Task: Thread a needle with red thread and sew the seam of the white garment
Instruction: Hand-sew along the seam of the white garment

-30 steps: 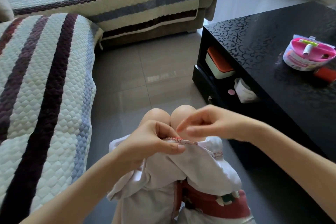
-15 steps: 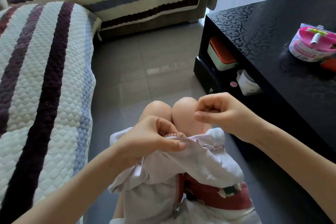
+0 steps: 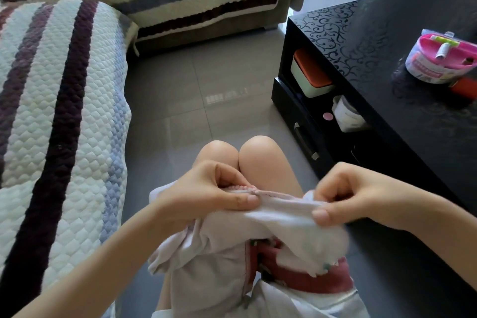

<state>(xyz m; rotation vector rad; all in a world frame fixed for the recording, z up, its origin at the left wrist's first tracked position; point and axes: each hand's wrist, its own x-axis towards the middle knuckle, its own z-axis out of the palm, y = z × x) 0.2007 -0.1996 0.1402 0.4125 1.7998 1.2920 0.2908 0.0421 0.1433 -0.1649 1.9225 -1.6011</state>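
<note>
Head view: at six o'clock the soft, crumpled white garment [image 3: 284, 214] lies over bare knees. The left hand [image 3: 211, 188] pinches its seam [image 3: 271, 192], rippled with tiny red stitches [image 3: 238, 186]. At four o'clock the right hand [image 3: 356, 196] grips a cloth fold in curled fingers. A round pink sewing box [image 3: 441, 59] sits on the glossy black table [image 3: 387, 33] at two o'clock.

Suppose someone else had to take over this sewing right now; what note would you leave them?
Left grip, a bare hand: pinches the white garment at its seam.
Right grip: holds the garment's edge further right, cloth stretched between both, over the lap.
Needle: not visible. Pink sewing kit sits on the black table.
Done: some red stitches show by the left thumb.
Left: likely sewing along the rest of the seam.
</note>
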